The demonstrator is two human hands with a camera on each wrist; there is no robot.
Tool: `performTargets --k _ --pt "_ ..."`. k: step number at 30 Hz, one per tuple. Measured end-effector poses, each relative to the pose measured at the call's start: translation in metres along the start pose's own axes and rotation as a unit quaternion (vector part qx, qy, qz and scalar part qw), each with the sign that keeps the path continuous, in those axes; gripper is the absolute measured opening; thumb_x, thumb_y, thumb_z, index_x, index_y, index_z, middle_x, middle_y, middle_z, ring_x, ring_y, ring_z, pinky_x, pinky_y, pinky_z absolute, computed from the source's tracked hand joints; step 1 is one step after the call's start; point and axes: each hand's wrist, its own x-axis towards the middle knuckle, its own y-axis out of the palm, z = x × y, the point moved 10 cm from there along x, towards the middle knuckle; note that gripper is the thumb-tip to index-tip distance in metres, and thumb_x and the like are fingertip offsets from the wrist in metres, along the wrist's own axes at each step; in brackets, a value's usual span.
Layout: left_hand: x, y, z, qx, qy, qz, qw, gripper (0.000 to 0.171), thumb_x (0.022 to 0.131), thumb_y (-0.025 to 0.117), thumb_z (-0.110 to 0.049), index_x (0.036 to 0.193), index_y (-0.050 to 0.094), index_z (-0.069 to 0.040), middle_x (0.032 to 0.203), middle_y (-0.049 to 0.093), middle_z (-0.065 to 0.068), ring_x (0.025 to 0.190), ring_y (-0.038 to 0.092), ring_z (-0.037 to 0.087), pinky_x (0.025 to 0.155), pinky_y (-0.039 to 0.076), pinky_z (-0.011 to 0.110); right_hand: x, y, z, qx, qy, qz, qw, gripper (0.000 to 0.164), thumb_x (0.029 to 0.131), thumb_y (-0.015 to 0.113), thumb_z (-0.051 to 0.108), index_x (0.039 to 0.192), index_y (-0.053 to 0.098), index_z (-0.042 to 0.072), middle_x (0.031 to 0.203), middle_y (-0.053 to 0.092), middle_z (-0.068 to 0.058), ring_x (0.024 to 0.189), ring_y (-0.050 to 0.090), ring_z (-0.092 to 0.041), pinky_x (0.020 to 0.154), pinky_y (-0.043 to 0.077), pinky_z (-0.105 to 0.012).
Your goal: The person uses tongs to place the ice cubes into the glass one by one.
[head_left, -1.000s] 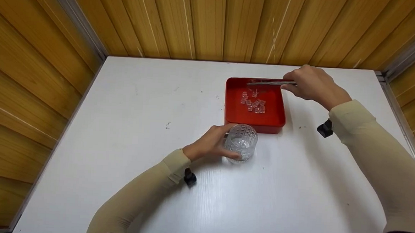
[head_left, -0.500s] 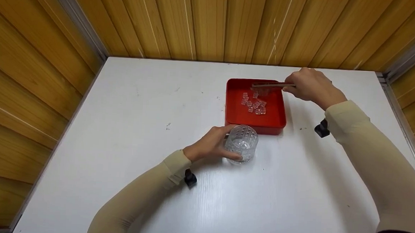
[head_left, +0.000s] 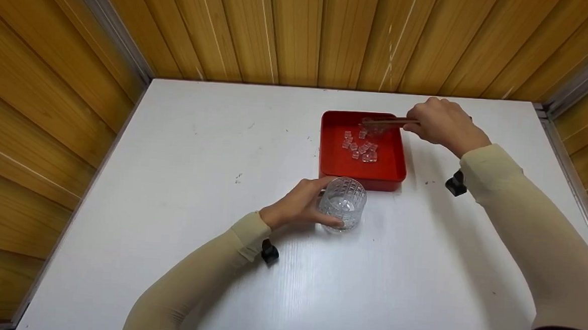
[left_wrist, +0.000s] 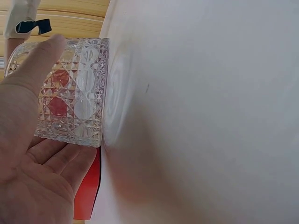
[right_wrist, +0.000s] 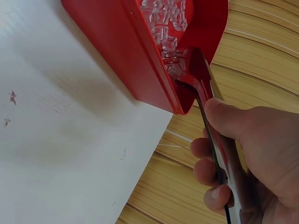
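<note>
My left hand [head_left: 299,204] holds a clear cut-glass tumbler [head_left: 345,203], thumb on the near side and fingers on the far side. The tumbler [left_wrist: 77,93] stands upright on the table in the left wrist view. My right hand [head_left: 442,123] grips metal tongs [right_wrist: 229,172] by their arms, thumb above and fingers curled below. The pronged tip of the tongs is inside a red square tray [head_left: 336,166], over clear cubes at its back right corner. More clear cubes [head_left: 365,149] lie loose on the tray floor.
The white tabletop [head_left: 214,146] has a few small dark marks. Wood-grain panels [head_left: 301,34] rise behind it and at both sides. The tumbler stands close in front of the tray's near wall [head_left: 373,184]. Black wrist mounts [head_left: 269,251] hang below both cuffs.
The tongs have come down into the tray's back right corner and shifted slightly right, with my right hand following. My left hand and the tumbler have stayed in place.
</note>
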Motion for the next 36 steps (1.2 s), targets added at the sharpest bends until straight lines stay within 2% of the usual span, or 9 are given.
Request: performTargets --k 14,26,36 --pt "0.0 0.001 -0.002 -0.002 0.002 -0.001 1.0 0.087 0.073 0.095 -0.037 0.145 0.054 -0.01 0.13 0.069 0.003 0.119 0.064 0.012 0.101 0.049 0.021 0.002 0.007 0.002 -0.006 0.012 0.022 1.0 0.022 0.097 0.072 0.017 0.11 0.077 0.0 0.086 0.073 -0.014 0.069 0.058 -0.026 0.059 0.049 -0.037" --pt "0.0 0.001 -0.002 -0.005 -0.007 0.001 1.0 0.088 0.073 0.095 -0.035 0.146 0.053 -0.009 0.13 0.069 0.004 0.118 0.065 0.012 0.1 0.049 0.02 0.001 0.007 0.001 0.0 0.013 0.019 1.0 0.021 0.097 0.073 0.015 0.111 0.077 0.0 0.088 0.074 -0.014 0.068 0.058 -0.026 0.058 0.048 -0.037" --pt "0.0 0.003 0.0 -0.014 -0.009 0.002 0.9999 0.087 0.073 0.095 -0.034 0.145 0.054 -0.01 0.131 0.069 0.003 0.119 0.064 0.011 0.101 0.049 0.02 0.0 0.01 -0.003 0.017 0.019 0.021 0.999 0.023 0.096 0.072 0.012 0.114 0.077 -0.001 0.097 0.075 -0.018 0.073 0.06 -0.028 0.061 0.051 -0.038"
